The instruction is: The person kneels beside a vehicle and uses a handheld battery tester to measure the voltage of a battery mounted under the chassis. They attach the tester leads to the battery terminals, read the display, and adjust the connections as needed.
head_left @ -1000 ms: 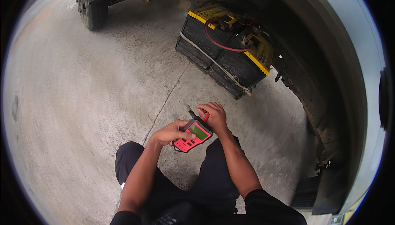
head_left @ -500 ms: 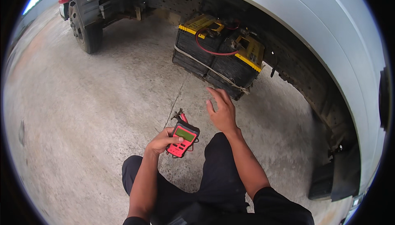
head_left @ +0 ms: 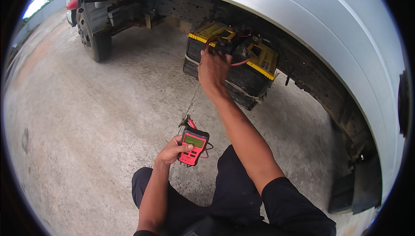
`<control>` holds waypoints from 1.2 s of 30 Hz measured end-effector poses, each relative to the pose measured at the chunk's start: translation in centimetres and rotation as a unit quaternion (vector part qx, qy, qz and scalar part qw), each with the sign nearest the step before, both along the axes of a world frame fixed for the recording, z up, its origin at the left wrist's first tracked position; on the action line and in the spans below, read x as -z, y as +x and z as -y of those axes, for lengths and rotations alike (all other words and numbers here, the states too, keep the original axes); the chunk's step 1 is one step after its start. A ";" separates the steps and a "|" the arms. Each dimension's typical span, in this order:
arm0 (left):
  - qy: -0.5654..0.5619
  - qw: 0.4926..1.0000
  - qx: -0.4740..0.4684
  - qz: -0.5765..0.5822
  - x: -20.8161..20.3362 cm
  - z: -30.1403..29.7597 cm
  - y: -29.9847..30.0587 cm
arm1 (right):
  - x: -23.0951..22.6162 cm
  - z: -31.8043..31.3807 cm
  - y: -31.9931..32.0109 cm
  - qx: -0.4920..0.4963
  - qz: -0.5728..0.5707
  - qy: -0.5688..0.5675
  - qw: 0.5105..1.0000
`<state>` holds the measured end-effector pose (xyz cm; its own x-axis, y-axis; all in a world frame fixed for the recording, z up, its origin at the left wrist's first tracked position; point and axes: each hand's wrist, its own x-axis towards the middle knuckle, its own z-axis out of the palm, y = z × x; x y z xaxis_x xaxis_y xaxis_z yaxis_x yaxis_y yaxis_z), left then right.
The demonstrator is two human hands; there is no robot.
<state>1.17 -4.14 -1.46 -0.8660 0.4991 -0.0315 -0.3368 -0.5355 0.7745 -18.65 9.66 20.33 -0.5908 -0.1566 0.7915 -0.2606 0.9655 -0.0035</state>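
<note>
My left hand (head_left: 170,150) holds a red and black handheld battery tester (head_left: 193,146), its thumb on the buttons below the green screen. A metal clamp (head_left: 185,120) with a red grip sticks out past the tester's top end, and a thin lead loops at its side. My right hand (head_left: 215,68) reaches forward to the left battery (head_left: 205,33), one of two black batteries with yellow tops. Its fingers curl over the red cable (head_left: 240,63) that bridges to the right battery (head_left: 261,59); the fingertips are partly hidden.
The batteries sit under the silver side panel (head_left: 298,7) of a truck, with a pale strap (head_left: 242,90) round them. A front wheel (head_left: 96,41) stands at the far left, a dark mudguard (head_left: 365,188) at the lower right. Concrete floor (head_left: 86,119) lies below.
My right hand has moved forward and left from above the floor to the red cable at the batteries. The left hand keeps the tester in nearly the same place.
</note>
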 end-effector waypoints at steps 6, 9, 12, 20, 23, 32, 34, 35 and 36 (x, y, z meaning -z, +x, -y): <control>-0.013 1.000 -0.017 0.007 0.7 0.8 0.2 | -3.5 2.4 1.7 0.021 0.175 -0.047 0.983; -0.013 1.000 -0.017 0.004 0.9 0.2 -0.4 | -6.1 3.9 -0.4 0.009 0.108 -0.103 0.989; -0.002 1.000 -0.018 0.006 1.4 0.0 -0.6 | -6.2 4.5 -0.4 -0.005 0.128 -0.129 0.983; -0.004 1.000 -0.010 0.005 1.5 -0.1 -1.1 | 0.1 1.1 -4.5 -0.015 -0.057 0.072 0.996; -0.003 1.000 -0.012 0.021 2.6 0.5 -0.6 | -3.4 4.3 -3.3 -0.015 0.051 0.003 0.999; -0.025 1.000 -0.009 0.009 2.5 1.4 0.0 | 1.8 -2.5 -1.6 -0.127 -0.062 0.106 0.984; -0.029 0.999 -0.010 0.009 2.2 1.6 0.2 | 0.1 -3.4 0.4 -0.139 -0.005 0.104 0.985; -0.029 0.999 -0.010 0.010 2.0 1.6 0.3 | -0.3 -3.2 0.6 -0.127 0.022 0.108 0.986; -0.023 1.000 -0.011 0.009 1.9 1.4 0.3 | -1.0 -3.3 0.9 -0.111 0.047 0.115 0.986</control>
<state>1.44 -5.56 -3.41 -0.8755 0.4781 -0.0699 -0.3398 -0.5064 0.7926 -17.74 12.95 21.32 -0.5908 -0.4596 0.6630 -0.4754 0.8623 0.1741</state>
